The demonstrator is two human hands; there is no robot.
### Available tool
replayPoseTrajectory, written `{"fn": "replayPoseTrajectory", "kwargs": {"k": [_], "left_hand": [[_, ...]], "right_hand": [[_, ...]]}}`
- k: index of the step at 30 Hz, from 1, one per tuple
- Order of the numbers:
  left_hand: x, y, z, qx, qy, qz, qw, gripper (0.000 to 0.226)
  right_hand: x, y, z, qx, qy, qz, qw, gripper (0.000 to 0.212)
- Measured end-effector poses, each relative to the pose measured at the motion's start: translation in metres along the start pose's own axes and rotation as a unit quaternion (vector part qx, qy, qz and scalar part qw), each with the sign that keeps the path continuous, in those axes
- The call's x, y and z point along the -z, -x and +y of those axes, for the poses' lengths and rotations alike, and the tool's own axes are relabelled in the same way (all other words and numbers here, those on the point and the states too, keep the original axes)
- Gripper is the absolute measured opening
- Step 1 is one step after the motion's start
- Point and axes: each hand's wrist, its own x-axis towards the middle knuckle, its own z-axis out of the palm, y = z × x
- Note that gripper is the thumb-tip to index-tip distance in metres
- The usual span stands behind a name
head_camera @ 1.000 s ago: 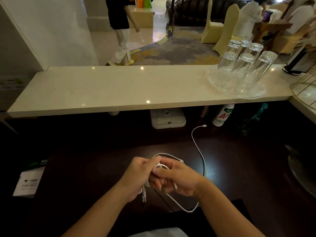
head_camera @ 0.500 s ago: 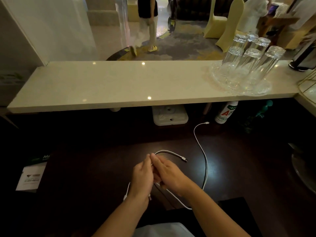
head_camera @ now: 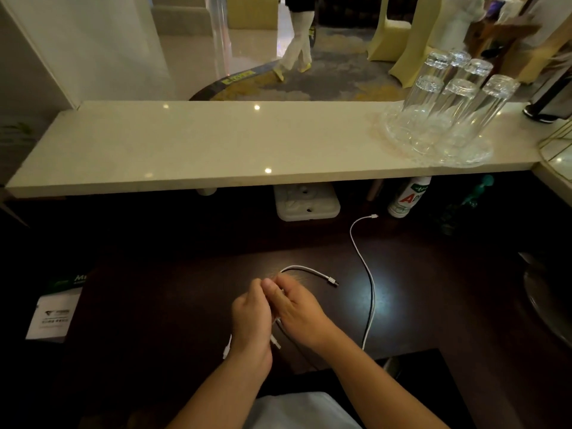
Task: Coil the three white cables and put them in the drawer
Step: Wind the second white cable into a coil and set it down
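Note:
Over the dark desk (head_camera: 173, 305), my left hand (head_camera: 251, 317) and my right hand (head_camera: 294, 308) press together, both pinching a bundle of white cable (head_camera: 306, 270). One end of it arcs out to the right and stops at a plug. Two plug ends hang below my left wrist. A second, long white cable (head_camera: 368, 283) lies loose on the desk, running from near my right forearm up to a plug by the back. No drawer is in view.
A pale stone counter (head_camera: 216, 144) runs across above the desk, with a glass tray of upturned glasses (head_camera: 445, 113) at its right. Under it sit a white power block (head_camera: 306, 202) and a bottle (head_camera: 408, 196). A leaflet (head_camera: 52, 317) lies at the left. A person walks beyond.
My hands have turned and closed up on the cable bundle, with the free plug end now sticking out to the right. The long cable lies as before.

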Motion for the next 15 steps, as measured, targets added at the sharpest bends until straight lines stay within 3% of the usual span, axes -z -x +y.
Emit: {"fn": "replayPoseTrajectory", "kwargs": {"k": [4,8,12,15], "left_hand": [[0.008,-0.007,-0.001,0.004,0.042,-0.012,0.999,0.032],[0.025,-0.019,-0.002,0.052,0.085,-0.136,0.986,0.039],[0.041,-0.028,-0.001,-0.016,-0.129,-0.259,0.957,0.052],[0.043,-0.026,0.005,-0.036,-0.159,-0.283,0.945,0.043]], "right_hand": [[-0.006,0.001,0.007,0.052,0.042,0.057,0.996,0.033],[-0.009,0.0,0.016,0.016,0.009,0.014,1.0,0.034],[0.005,-0.002,0.02,-0.004,-0.016,-0.011,1.0,0.038],[0.011,-0.001,0.024,-0.039,-0.053,-0.047,0.997,0.036]]}}
